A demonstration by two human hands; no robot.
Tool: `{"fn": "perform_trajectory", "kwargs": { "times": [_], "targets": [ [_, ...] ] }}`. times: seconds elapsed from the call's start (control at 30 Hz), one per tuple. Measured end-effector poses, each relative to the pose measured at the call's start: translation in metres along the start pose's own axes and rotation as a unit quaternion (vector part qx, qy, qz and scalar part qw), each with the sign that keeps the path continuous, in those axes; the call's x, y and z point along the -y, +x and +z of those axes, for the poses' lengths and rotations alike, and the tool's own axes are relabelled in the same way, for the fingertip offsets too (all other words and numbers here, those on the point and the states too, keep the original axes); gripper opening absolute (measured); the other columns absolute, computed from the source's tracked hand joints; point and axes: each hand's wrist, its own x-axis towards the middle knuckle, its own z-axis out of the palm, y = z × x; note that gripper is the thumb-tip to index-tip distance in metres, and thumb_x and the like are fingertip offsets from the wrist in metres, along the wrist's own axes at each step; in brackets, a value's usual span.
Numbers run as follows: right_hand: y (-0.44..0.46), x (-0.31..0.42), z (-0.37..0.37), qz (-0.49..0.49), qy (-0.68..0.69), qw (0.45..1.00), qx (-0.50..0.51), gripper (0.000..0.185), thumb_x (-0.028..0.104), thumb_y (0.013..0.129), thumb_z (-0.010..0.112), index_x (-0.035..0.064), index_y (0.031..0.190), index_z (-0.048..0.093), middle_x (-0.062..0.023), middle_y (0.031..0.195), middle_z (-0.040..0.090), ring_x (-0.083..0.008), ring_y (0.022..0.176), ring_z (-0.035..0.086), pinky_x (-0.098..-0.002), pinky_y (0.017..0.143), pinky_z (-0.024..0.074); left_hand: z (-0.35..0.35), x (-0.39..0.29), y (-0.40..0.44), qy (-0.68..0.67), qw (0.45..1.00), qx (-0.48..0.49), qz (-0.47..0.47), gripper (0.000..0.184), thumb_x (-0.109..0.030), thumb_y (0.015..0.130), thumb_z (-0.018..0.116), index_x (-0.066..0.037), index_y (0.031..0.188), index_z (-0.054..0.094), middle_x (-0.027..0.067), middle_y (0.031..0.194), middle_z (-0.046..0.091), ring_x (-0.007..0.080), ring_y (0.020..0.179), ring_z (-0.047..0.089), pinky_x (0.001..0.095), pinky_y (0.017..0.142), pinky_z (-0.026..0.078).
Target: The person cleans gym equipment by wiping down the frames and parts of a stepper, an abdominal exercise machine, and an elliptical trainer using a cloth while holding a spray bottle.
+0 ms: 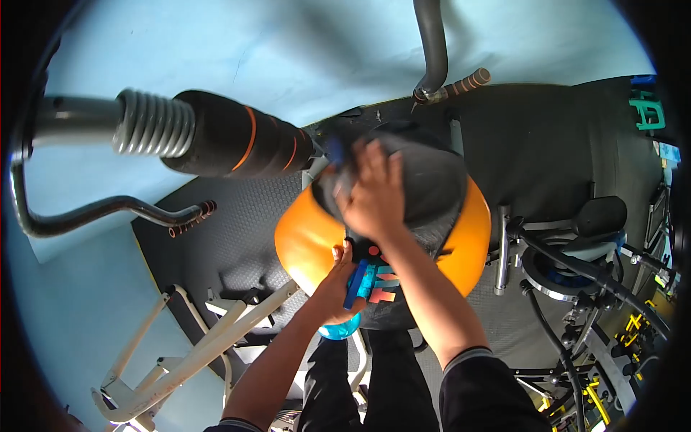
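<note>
My left hand (335, 289) is closed around a translucent blue spray bottle (367, 282) with a blue strip and red-orange parts on it. The bottle is tilted, and its rounded blue end shows below my hand. My right hand (376, 191) lies flat, fingers spread, on the black padded top (435, 180) of an orange-sided seat (471, 241). Motion blurs its fingertips. A dark blue smear beside them is too blurred to name, and whether anything lies under the palm is hidden.
A grey bar with a black foam roller (234, 135) juts in from the left. Bent handlebars (115, 209) stand left and at the top. Cream metal frames (194, 353) are at lower left. More gym equipment (576, 263) stands right, on black matting (536, 151). A green stool (648, 111) is far right.
</note>
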Motion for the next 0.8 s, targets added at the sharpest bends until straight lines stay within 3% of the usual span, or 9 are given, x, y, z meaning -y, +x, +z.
{"fn": "perform_trajectory", "kwargs": {
  "times": [0.1, 0.2, 0.33, 0.4, 0.53, 0.63, 0.67, 0.73, 0.8],
  "targets": [
    [-0.055, 0.0, 0.011, -0.109, 0.141, 0.982, 0.057, 0.056, 0.046, 0.078, 0.069, 0.0292, 0.131, 0.06, -0.0045, 0.152, 0.04, -0.0275, 0.141, 0.035, -0.0581, 0.113, 0.0244, -0.001, 0.016, -0.009, 0.038, 0.998, 0.006, 0.042, 0.094, -0.018, 0.068, 0.068, 0.006, 0.148, 0.022, 0.0336, 0.155, 0.017, 0.0444, 0.147, 0.011, 0.0419, 0.12, 0.019],
    [-0.052, -0.037, -0.016, -0.032, 0.016, 0.999, 0.036, 0.069, 0.052, 0.081, 0.065, 0.0273, 0.142, 0.046, -0.0038, 0.152, 0.039, -0.0296, 0.14, 0.036, -0.0588, 0.113, 0.0231, -0.007, 0.019, -0.033, -0.034, 0.996, -0.036, 0.07, 0.09, -0.017, 0.068, 0.064, 0.003, 0.147, 0.028, 0.0312, 0.153, 0.025, 0.0419, 0.144, 0.025, 0.0421, 0.117, 0.027],
    [0.013, -0.014, 0.007, 0.225, -0.096, 0.969, -0.039, 0.059, 0.051, 0.089, 0.051, 0.0102, 0.131, 0.06, -0.0154, 0.155, 0.033, -0.0352, 0.146, 0.023, -0.0604, 0.114, 0.016, -0.019, 0.029, -0.077, -0.112, 0.994, -0.004, -0.007, 0.089, -0.012, 0.074, 0.061, -0.002, 0.152, 0.02, 0.0287, 0.135, 0.048, 0.0406, 0.119, 0.055, 0.0437, 0.101, 0.044],
    [0.013, 0.029, 0.025, 0.151, -0.106, 0.982, -0.049, 0.058, 0.052, 0.091, 0.046, 0.0083, 0.124, 0.065, -0.0144, 0.154, 0.035, -0.0355, 0.145, 0.024, -0.0601, 0.114, 0.0159, -0.017, 0.043, -0.094, -0.07, 0.989, -0.099, 0.088, 0.087, -0.009, 0.075, 0.062, -0.002, 0.152, 0.021, 0.0267, 0.125, 0.054, 0.0411, 0.113, 0.057, 0.044, 0.098, 0.046],
    [-0.072, 0.079, 0.033, -0.126, 0.061, 0.99, 0.011, 0.065, 0.051, 0.079, 0.067, 0.0182, 0.134, 0.057, -0.0107, 0.153, 0.037, -0.0344, 0.142, 0.031, -0.0614, 0.113, 0.0211, -0.013, 0.081, -0.121, -0.068, 0.966, -0.195, 0.154, 0.08, -0.008, 0.078, 0.062, 0.0, 0.149, 0.026, 0.0263, 0.122, 0.056, 0.0426, 0.113, 0.056, 0.0444, 0.098, 0.046],
    [-0.081, 0.064, 0.021, 0.067, -0.042, 0.996, 0.039, 0.085, 0.061, 0.082, 0.06, 0.0248, 0.152, 0.03, -0.0154, 0.158, 0.024, -0.0386, 0.144, 0.025, -0.0635, 0.112, 0.0189, -0.026, 0.093, -0.153, -0.065, 0.976, -0.157, 0.134, 0.078, -0.01, 0.081, 0.064, -0.003, 0.149, 0.029, 0.0192, 0.115, 0.06, 0.0347, 0.102, 0.062, 0.0407, 0.091, 0.048],
    [-0.066, 0.076, 0.019, 0.062, -0.048, 0.996, 0.041, 0.085, 0.061, 0.082, 0.06, 0.0248, 0.152, 0.03, -0.0154, 0.158, 0.024, -0.0386, 0.144, 0.025, -0.0635, 0.112, 0.0189, -0.027, 0.102, -0.163, -0.082, 0.973, -0.153, 0.154, 0.074, -0.007, 0.077, 0.064, 0.0, 0.144, 0.032, 0.0263, 0.124, 0.055, 0.0429, 0.114, 0.057, 0.0464, 0.098, 0.047],
    [-0.027, 0.102, 0.022, 0.269, -0.105, 0.957, 0.035, 0.084, 0.067, 0.084, 0.053, 0.0235, 0.152, 0.03, -0.0215, 0.158, 0.019, -0.0437, 0.146, 0.016, -0.0663, 0.112, 0.0129, -0.025, 0.119, -0.174, -0.081, 0.974, -0.164, 0.134, 0.076, -0.005, 0.077, 0.064, 0.0, 0.144, 0.031, 0.0257, 0.128, 0.054, 0.0434, 0.113, 0.057, 0.0466, 0.097, 0.047],
    [-0.021, 0.125, 0.06, 0.155, -0.108, 0.981, -0.043, 0.079, 0.066, 0.085, 0.049, 0.0225, 0.149, 0.037, -0.0231, 0.158, 0.019, -0.0461, 0.146, 0.013, -0.0673, 0.113, 0.0047, -0.017, 0.134, -0.18, -0.082, 0.96, -0.203, 0.172, 0.077, -0.004, 0.076, 0.064, 0.0, 0.145, 0.03, 0.0269, 0.132, 0.051, 0.0428, 0.111, 0.059, 0.0467, 0.097, 0.048]
  ]
}}
